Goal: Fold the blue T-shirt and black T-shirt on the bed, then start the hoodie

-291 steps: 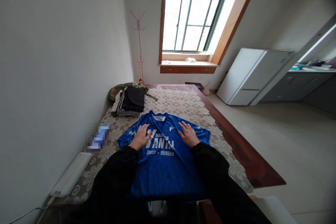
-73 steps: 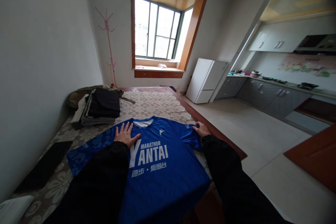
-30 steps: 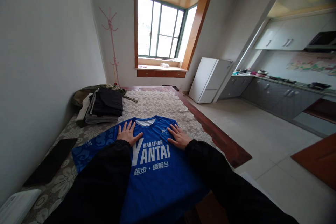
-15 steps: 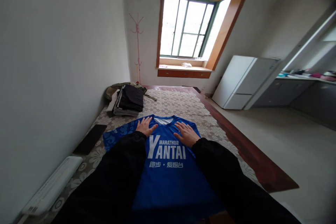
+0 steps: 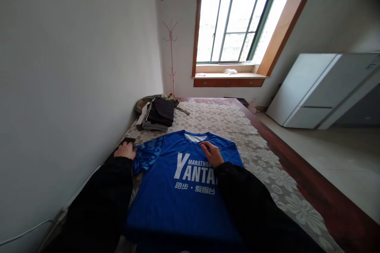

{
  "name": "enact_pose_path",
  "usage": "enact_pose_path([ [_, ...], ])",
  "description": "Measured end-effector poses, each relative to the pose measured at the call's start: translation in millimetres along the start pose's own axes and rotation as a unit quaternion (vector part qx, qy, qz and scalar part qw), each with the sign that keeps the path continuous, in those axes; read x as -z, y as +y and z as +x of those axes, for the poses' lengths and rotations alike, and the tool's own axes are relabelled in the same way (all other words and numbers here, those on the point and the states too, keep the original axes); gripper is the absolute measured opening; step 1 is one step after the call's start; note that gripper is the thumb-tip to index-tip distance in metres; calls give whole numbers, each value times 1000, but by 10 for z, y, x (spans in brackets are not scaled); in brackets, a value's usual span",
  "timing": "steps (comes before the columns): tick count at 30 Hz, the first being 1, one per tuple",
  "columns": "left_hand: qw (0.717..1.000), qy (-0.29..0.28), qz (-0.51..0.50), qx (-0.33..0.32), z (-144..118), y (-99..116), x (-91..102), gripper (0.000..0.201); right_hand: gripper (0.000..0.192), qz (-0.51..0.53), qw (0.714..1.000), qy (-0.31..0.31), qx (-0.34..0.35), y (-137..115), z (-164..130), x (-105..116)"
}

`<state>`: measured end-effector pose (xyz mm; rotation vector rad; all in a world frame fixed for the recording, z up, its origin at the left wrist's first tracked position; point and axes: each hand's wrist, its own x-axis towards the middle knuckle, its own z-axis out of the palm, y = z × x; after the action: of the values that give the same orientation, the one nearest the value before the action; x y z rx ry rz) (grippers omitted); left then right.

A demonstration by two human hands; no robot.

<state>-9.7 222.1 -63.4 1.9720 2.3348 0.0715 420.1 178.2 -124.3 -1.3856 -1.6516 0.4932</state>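
Observation:
A blue T-shirt (image 5: 178, 205) with white "Marathon Yantai" lettering lies spread out face up, its collar at the far side. At the end of its patterned left-side sleeve is my left hand (image 5: 125, 151), fingers bent down and thumb against the sleeve edge. The fingertips are partly hidden, close to a dark flat object (image 5: 128, 140). Just below the collar, my right hand (image 5: 213, 154) is over the chest with its fingers curled together, and no cloth shows bunched in it. My right forearm covers the end of the lettering.
The shirt lies on a floral cloth (image 5: 261, 154) over a reddish-brown tabletop (image 5: 323, 189). A stack of folded dark clothes (image 5: 160, 112) stands at the back left against the wall. White cables (image 5: 29, 231) run at lower left. Beyond are a pink coat rack (image 5: 171, 55) and a white refrigerator (image 5: 311, 91).
My left hand has moved left from beside the collar to the sleeve end. My right hand has gone from flat, spread fingers to curled ones. The view has turned left.

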Motion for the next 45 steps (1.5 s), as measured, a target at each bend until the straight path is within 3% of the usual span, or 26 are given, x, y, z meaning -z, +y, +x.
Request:
enact_pose_path([
  [8,994,-13,-108,-32,243,-31,110,24,42,16,1000,7,12,-13,-6,6],
  [11,987,-1,-155,-41,245,142,176,21,38,14,1000,8,17,-14,-9,1],
  [14,975,-7,-210,-76,116,479,234,29,35,12,1000,4,26,-6,-10,-6],
  [16,942,-78,-298,-133,-17,702,306,41,34,13,999,1,32,3,-11,-9],
  [19,824,-214,-478,-216,-181,853,465,58,32,13,999,1,35,16,-12,-11],
  [20,799,-222,-514,-220,-216,841,508,60,32,13,999,1,36,19,-12,-13],
  [21,796,-204,-530,-209,-243,804,531,59,32,13,999,0,37,20,-13,-15],
  [24,853,-111,-481,-170,-325,617,447,52,31,6,999,-4,43,14,-16,-23],
  [27,904,-76,-362,-216,-495,443,203,37,30,-20,997,-21,65,-19,-25,-9],
  [31,910,-76,-275,-301,-834,280,-49,34,29,-90,979,-91,156,-123,-53,53],
  [34,916,-51,-263,-299,-1033,187,-112,53,32,-137,948,-161,237,-251,-92,59],
  [36,920,-40,-263,-286,-1107,155,-128,56,39,-146,929,-205,270,-342,-129,14],
  [41,927,-19,-247,-281,-1145,177,-150,42,60,-161,908,-299,244,-469,-226,-161],
  [45,927,25,-204,-314,-1133,147,-171,40,63,-170,912,-310,205,-447,-241,-206],
])
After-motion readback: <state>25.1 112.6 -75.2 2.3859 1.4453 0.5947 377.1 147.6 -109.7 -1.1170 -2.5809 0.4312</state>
